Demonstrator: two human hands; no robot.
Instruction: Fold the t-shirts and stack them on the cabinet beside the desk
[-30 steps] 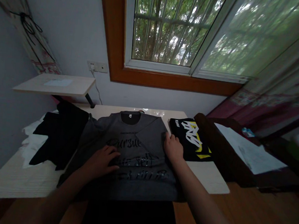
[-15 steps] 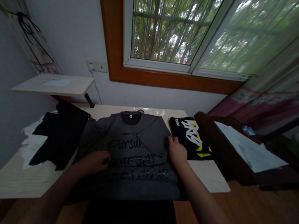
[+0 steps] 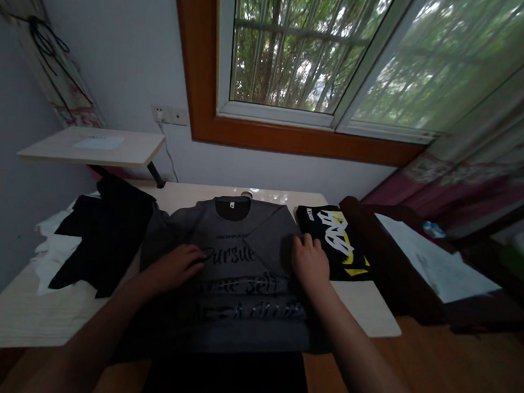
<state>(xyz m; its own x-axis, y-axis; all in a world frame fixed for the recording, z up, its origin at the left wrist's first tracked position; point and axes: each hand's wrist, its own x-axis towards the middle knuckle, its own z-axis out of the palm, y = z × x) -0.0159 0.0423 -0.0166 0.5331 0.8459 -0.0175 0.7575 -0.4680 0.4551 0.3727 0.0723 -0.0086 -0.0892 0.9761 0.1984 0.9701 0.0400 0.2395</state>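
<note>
Room in a home: floral curtain [image 3: 488,173], wood-framed window [image 3: 298,47], desk [image 3: 17,316].

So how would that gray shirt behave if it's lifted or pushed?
The gray shirt would probably hang floppy, as its fabric shows soft creases. It seems unlikely to roll or tip, lying spread across the table.

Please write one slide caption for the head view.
Left hand and right hand on a dark grey fabric shirt with black lettering.

"Pursue" and "self" were printed on the gray shirt [image 3: 237,271]; lettering on the black garment [image 3: 331,242] could not be read.
</note>
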